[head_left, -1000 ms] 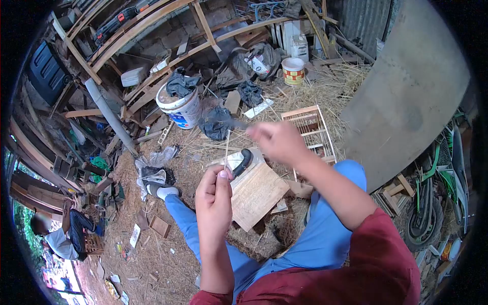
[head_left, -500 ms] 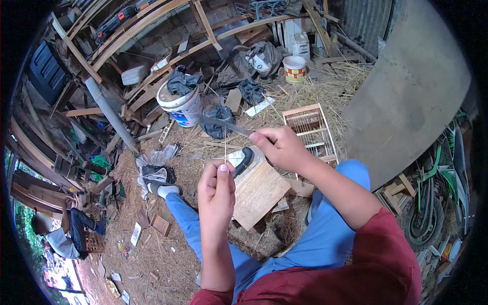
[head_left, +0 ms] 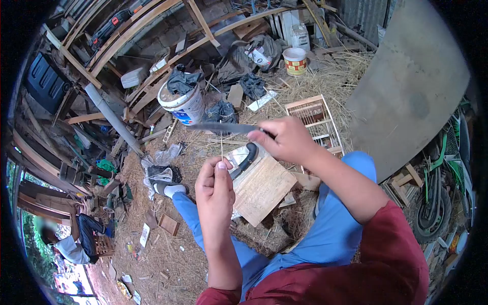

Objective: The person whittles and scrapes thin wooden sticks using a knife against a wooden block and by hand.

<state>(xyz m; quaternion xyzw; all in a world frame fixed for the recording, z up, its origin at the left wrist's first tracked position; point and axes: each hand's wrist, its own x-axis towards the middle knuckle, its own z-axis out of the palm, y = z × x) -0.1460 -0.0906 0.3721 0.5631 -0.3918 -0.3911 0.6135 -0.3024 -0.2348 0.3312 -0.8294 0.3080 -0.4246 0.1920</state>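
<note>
Knife (head_left: 229, 128): half a second ago its blade slanted up towards ten o'clock; it now lies flatter, reaching towards nine, its far end blurred.
Thin stick (head_left: 221, 148): near the middle of the view, pointing almost to twelve o'clock, as it did before.
Blade and stick: the blade crosses the stick near its upper end; whether the edge touches cannot be told. The flatter angle sets the blade more squarely across the stick, which suggests the knife work is centred on that upper part.
Left hand (head_left: 216, 185): at seven o'clock from the view's middle, thumb and fingers pinched together on the stick's lower part; that pinch looks unchanged.
Right hand (head_left: 287, 140): between two and three o'clock, closed around the knife's dark handle, the wrist turned along with the blade.
Curved black handle (head_left: 248, 157): at four o'clock from the stick, near the upper edge of the wooden board, held by neither hand.
Wooden board (head_left: 267, 190): at five o'clock, beyond the person's lap.
Slatted frame (head_left: 325, 122): at two o'clock, just past the right hand.
</note>
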